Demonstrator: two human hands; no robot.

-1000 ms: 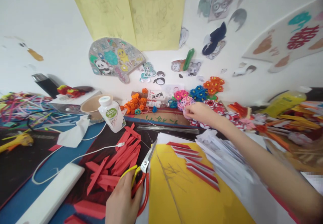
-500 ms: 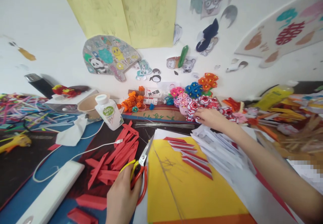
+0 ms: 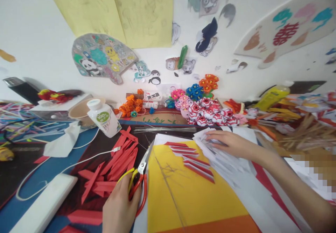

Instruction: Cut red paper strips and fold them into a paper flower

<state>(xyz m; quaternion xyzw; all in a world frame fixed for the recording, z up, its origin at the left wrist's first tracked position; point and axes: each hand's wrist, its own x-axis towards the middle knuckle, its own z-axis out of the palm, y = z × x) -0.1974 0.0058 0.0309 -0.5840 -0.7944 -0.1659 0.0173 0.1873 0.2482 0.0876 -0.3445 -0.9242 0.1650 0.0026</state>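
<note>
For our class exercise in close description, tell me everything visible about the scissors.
The scissors have silvery, metal-looking blades, nearly or fully closed, joined at a pivot, with one yellow handle and one red handle. The left hand grips the handles, partly hiding them. The blades point away from the person, beside the left edge of the yellow sheet.

The single head-worn camera faces forward and down across the worktop (image 3: 15,212), taking in the near left hand (image 3: 119,205), farther right hand (image 3: 228,142) and far wall (image 3: 34,26).

free: above yellow sheet (image 3: 204,201) | blocking: scissors (image 3: 142,166) left, white papers (image 3: 231,170) right
</note>
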